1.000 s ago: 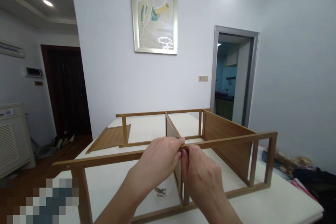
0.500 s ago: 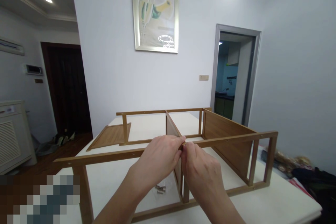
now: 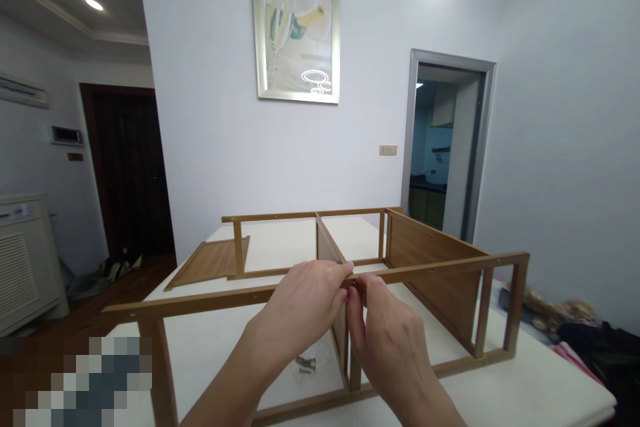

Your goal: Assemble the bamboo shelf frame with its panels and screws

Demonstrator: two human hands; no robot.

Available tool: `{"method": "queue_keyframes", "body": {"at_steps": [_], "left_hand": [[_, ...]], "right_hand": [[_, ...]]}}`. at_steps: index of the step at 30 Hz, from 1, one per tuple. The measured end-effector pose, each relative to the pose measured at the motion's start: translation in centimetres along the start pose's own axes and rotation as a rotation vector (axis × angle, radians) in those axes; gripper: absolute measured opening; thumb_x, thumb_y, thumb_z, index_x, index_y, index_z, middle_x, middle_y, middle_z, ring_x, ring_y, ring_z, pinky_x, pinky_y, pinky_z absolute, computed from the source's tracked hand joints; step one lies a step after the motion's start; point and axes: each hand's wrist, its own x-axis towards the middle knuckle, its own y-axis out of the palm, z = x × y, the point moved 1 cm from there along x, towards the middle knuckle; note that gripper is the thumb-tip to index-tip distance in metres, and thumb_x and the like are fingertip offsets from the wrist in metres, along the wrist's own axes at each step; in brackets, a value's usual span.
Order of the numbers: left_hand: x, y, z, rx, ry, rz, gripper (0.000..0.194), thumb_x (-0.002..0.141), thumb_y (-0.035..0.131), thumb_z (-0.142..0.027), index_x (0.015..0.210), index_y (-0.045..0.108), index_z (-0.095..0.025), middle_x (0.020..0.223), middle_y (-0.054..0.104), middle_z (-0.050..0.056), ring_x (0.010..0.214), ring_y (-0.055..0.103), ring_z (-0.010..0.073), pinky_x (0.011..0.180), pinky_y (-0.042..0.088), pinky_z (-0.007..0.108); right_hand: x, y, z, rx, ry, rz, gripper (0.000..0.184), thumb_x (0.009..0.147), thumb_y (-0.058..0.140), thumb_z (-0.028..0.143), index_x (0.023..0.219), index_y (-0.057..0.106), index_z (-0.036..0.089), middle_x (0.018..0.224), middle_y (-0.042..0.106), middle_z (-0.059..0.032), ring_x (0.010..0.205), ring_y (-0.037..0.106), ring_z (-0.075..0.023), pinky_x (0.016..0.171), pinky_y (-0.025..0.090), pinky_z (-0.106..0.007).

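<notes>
I clamp the left hand on the rail by the middle panel, seemingly steadying it; from here, the adjoining right hand's grip is unclear.

The bare left forearm and right forearm slant inward from below. The left hand shows its back, fingers curled under, one fingertip reaching toward the right hand, which sits close beside it, slightly lower, knuckles bent, thumb pointing upward.
</notes>
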Motion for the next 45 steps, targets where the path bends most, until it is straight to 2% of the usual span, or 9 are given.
{"method": "queue_keyframes", "body": {"at_steps": [14,20,31,39,42,45], "left_hand": [[0.0,-0.1,-0.1,0.022,-0.013,0.017,0.025,0.094,0.044,-0.023,0.104,0.066,-0.022,0.088,0.072,0.004,0.083,0.067,0.0197,0.077,0.050,0.031],[0.1,-0.1,-0.1,0.016,-0.007,0.003,0.027,0.092,0.044,-0.020,0.109,0.065,-0.023,0.090,0.072,0.003,0.085,0.067,0.0199,0.078,0.050,0.032],[0.1,0.0,-0.3,0.033,-0.006,0.009,0.023,0.094,0.043,-0.022,0.100,0.065,-0.023,0.088,0.071,0.003,0.081,0.066,0.0199,0.077,0.049,0.032],[0.0,0.1,-0.2,0.029,-0.007,0.007,0.027,0.093,0.044,-0.020,0.111,0.064,-0.023,0.090,0.071,0.003,0.083,0.066,0.0202,0.077,0.049,0.032],[0.0,0.0,-0.3,0.043,-0.019,0.009,0.028,0.092,0.046,-0.022,0.114,0.063,-0.023,0.091,0.071,0.003,0.083,0.066,0.0209,0.076,0.050,0.033],[0.0,0.1,-0.4,0.056,-0.032,0.006,0.025,0.091,0.050,-0.022,0.111,0.064,-0.023,0.092,0.071,0.004,0.086,0.067,0.0216,0.077,0.050,0.033]], "right_hand": [[0.1,0.3,0.1,-0.057,-0.039,-0.024,0.016,0.097,0.040,0.020,0.085,0.051,0.018,0.061,0.055,0.0017,0.050,0.051,-0.0135,0.049,0.028,-0.028],[0.0,0.5,0.0,-0.075,-0.030,-0.043,0.016,0.098,0.039,0.020,0.086,0.050,0.018,0.061,0.055,0.0018,0.050,0.050,-0.0137,0.048,0.029,-0.027],[0.0,0.4,0.3,-0.101,-0.058,-0.046,0.017,0.097,0.037,0.016,0.085,0.048,0.019,0.061,0.051,0.0022,0.050,0.048,-0.0129,0.047,0.027,-0.027],[-0.2,0.6,0.2,-0.123,-0.053,-0.026,0.015,0.097,0.039,0.016,0.090,0.051,0.017,0.064,0.054,0.0010,0.050,0.048,-0.0131,0.048,0.028,-0.028],[-1.4,0.4,-0.2,-0.029,-0.018,-0.080,0.010,0.097,0.044,0.019,0.096,0.054,0.016,0.069,0.059,-0.0007,0.054,0.054,-0.0127,0.051,0.035,-0.026],[-4.5,0.5,-0.9,0.062,0.055,-0.088,0.012,0.097,0.046,0.023,0.099,0.055,0.015,0.068,0.060,-0.0009,0.055,0.056,-0.0121,0.051,0.038,-0.023]]}}
